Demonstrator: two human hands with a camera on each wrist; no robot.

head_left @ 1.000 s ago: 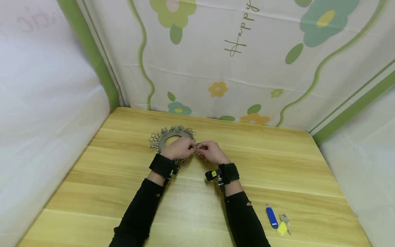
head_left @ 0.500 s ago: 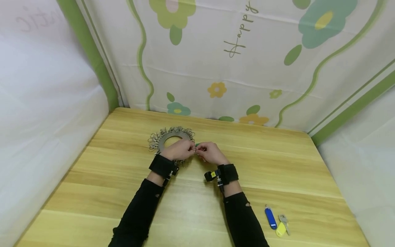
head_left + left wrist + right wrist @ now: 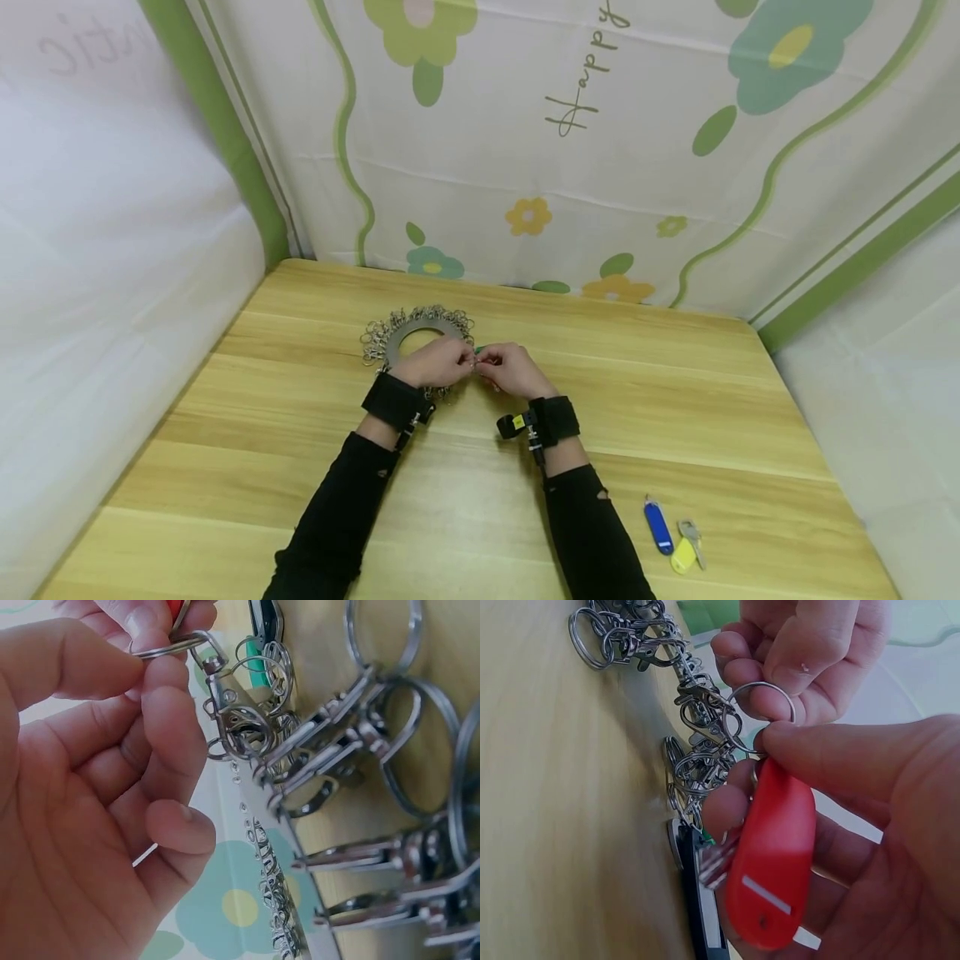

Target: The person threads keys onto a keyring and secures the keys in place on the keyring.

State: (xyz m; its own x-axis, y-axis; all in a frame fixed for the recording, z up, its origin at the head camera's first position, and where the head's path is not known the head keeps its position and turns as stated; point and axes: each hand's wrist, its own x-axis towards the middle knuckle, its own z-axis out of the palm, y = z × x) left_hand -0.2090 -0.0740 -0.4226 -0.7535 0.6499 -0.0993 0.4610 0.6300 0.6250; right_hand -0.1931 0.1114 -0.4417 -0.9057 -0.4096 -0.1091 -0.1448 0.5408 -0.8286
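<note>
Red plastic key tag (image 3: 769, 859) sits gripped in the right hand (image 3: 855, 847); the left hand (image 3: 90, 795) at nine o'clock pinches its silver split ring (image 3: 759, 701), beside the metal clip-ringed disc (image 3: 417, 329).

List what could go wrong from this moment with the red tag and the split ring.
1. The split ring is pinched only at the fingertips of the left hand and right hand; it may slip loose.
2. The red key tag sits close to crowded snap hooks, so it may snag a neighbouring ring.
3. Tugging could drag the metal ring holder across the table.
</note>
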